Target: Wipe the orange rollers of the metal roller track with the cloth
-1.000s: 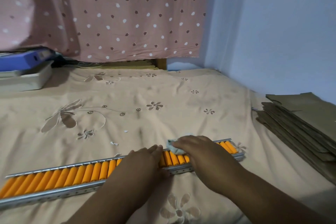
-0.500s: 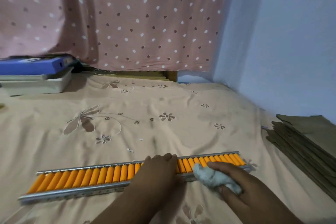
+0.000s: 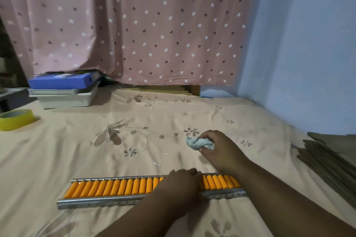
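The metal roller track [image 3: 134, 199] lies flat on the beige bedsheet [image 3: 77, 159], near the bottom edge of the view. Its orange rollers [image 3: 115, 187] stand side by side along the whole length. The left hand [image 3: 179, 184] rests palm down on the track, toward its right part, and covers several rollers; the fingers are bent over the far rail, pressing on the track and not closed around it. The right hand [image 3: 217, 146] is beyond the track, away from it, above the sheet. It is closed around the crumpled pale cloth [image 3: 198, 143], which sticks out to the left of the fingers. The cloth does not touch the rollers. Far left of the track lies a yellow tape roll [image 3: 16, 119]. Far right of the track is a stack of brown paper bags [image 3: 331, 158].
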{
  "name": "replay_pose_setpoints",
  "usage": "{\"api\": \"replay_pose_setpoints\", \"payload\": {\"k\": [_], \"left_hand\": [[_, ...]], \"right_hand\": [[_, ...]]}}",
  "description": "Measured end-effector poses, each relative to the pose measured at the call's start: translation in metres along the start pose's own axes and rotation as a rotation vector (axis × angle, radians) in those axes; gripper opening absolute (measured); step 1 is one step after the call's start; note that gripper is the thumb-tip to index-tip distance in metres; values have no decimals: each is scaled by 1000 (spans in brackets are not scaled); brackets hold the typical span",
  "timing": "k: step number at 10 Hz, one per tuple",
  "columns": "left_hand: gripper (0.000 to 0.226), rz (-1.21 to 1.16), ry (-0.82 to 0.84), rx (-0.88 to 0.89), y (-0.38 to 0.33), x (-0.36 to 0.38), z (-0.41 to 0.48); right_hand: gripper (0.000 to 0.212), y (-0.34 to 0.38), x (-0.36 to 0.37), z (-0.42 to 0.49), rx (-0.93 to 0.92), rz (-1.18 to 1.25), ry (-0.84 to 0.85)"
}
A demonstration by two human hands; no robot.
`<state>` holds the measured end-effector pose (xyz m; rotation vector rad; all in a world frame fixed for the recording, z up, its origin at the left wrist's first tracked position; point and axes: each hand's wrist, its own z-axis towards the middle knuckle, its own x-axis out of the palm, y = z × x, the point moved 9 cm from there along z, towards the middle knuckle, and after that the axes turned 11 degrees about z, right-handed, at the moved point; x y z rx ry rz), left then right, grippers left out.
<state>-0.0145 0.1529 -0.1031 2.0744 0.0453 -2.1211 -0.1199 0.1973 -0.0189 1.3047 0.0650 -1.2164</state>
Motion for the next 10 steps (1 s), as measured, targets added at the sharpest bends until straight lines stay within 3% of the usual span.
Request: {"api": "replay_pose_setpoints", "payload": {"k": [2,3,4,5,8,9,10], "left_hand": [[60,2,-30,12,6,3,-4],[55,-21,-33,17,4,-1,-9],[55,-42,0,2,4,-3,-14],[61,-78,-29,-4,7,-7,-17],[69,-92,-30,61,14,-10,-24],[77,-130,25,106,19,-13,-25],[72,-131,22,83,58,-27,-26]], "right_hand": [[35,-4,18,19,-3,-56,17],[40,-19,43,15,56,24,94],[40,-35,77,2,67,-55,287],[49,-44,81,-4,66,-131,305],[36,-28,83,-4,-1,-140,357],[38,-17,72,-3,-72,-205,294],[52,-16,43,6,-77,-206,235]]}}
